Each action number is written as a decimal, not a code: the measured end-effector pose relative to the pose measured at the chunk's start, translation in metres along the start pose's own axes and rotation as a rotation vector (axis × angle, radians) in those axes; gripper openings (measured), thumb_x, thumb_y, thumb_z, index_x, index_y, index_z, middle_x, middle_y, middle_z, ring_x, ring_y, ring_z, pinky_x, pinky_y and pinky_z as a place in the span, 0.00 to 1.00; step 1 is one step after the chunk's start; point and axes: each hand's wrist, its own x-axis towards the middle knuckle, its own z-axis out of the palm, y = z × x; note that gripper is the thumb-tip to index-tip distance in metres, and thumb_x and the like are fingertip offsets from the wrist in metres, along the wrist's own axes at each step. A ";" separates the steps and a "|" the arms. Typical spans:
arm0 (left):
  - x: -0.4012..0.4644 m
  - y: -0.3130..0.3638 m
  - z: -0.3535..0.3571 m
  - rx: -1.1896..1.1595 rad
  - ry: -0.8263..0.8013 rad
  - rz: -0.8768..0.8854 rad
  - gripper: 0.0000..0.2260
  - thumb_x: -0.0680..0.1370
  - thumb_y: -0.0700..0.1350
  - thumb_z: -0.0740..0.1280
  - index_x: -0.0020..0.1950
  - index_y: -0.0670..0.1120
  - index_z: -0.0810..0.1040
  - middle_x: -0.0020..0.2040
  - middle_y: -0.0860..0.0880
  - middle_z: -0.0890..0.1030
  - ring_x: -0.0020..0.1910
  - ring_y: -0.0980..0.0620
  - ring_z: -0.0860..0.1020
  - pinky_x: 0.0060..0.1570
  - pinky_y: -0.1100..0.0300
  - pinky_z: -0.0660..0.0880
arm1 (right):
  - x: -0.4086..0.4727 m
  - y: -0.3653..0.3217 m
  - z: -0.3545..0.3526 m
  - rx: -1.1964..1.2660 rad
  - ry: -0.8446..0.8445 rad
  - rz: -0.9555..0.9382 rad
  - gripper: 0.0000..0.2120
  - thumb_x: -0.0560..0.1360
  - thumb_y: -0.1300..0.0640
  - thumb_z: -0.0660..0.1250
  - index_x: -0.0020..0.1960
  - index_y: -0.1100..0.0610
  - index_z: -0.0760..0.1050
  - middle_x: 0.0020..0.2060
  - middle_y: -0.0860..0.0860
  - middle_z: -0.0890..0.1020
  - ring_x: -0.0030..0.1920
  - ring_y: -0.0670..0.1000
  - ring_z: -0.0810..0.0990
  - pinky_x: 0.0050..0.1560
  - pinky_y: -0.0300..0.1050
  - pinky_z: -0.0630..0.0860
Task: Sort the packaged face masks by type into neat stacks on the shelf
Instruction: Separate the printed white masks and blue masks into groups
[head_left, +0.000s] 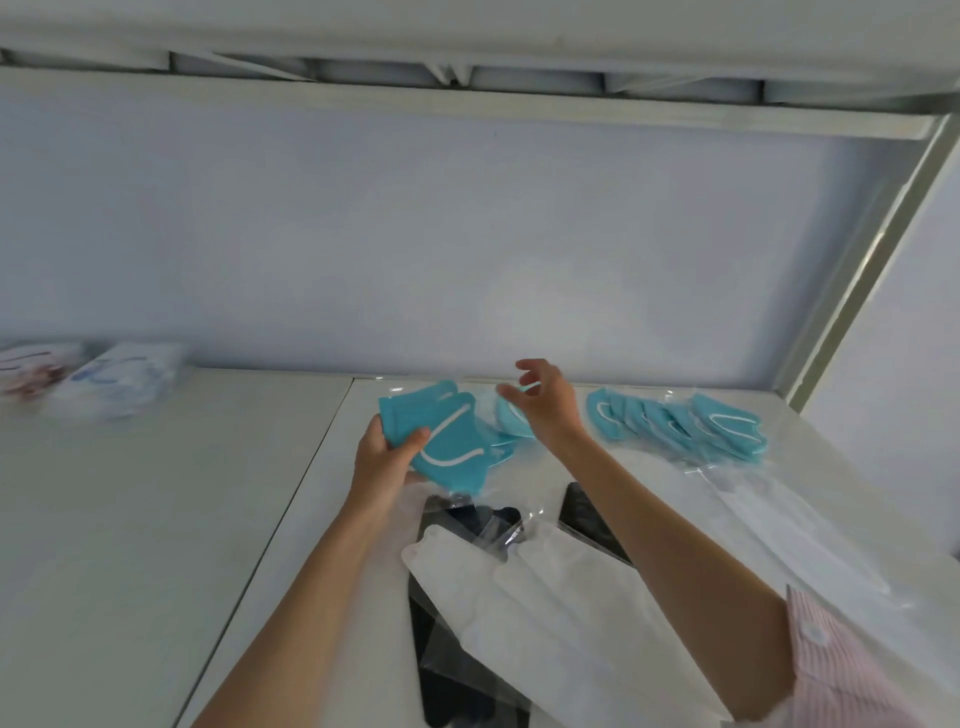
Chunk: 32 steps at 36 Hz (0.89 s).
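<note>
My left hand (387, 457) grips a small stack of teal packaged masks (447, 441) by its left edge, thumb on top, just above the white shelf (260, 493). Behind it, my right hand (545, 402) hovers with fingers spread and relaxed over more teal masks (506, 415), holding nothing. To the right, several teal masks (680, 421) lie fanned in a row. In front of my arms, white packaged masks (519, 587) overlap black packaged masks (457, 675). More white masks (795, 525) in clear wrap lie at the right.
Two blurred stacks of packets, one bluish-white (117, 382) and one with reddish print (36, 371), sit at the far left against the back wall. An upper shelf (467, 104) hangs overhead. A metal upright (857, 275) bounds the right side.
</note>
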 end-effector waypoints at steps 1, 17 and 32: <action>0.003 -0.001 -0.002 0.011 0.038 0.010 0.12 0.77 0.39 0.69 0.59 0.43 0.72 0.52 0.46 0.80 0.50 0.49 0.81 0.38 0.59 0.81 | 0.006 0.005 -0.004 -0.116 0.041 0.004 0.22 0.75 0.51 0.69 0.65 0.57 0.71 0.57 0.54 0.75 0.53 0.52 0.77 0.55 0.46 0.74; 0.016 -0.008 -0.013 0.007 0.124 0.025 0.16 0.76 0.42 0.71 0.61 0.43 0.72 0.54 0.46 0.80 0.52 0.51 0.81 0.49 0.52 0.81 | 0.029 0.032 -0.037 -0.497 -0.317 0.062 0.25 0.68 0.49 0.76 0.58 0.59 0.72 0.54 0.55 0.75 0.56 0.55 0.73 0.53 0.46 0.70; -0.003 0.013 0.010 -0.090 -0.168 -0.084 0.19 0.81 0.58 0.55 0.61 0.48 0.75 0.52 0.49 0.82 0.46 0.52 0.83 0.38 0.54 0.81 | 0.001 -0.030 -0.023 0.005 -0.461 0.000 0.23 0.67 0.65 0.76 0.57 0.58 0.70 0.43 0.50 0.75 0.37 0.50 0.76 0.35 0.41 0.77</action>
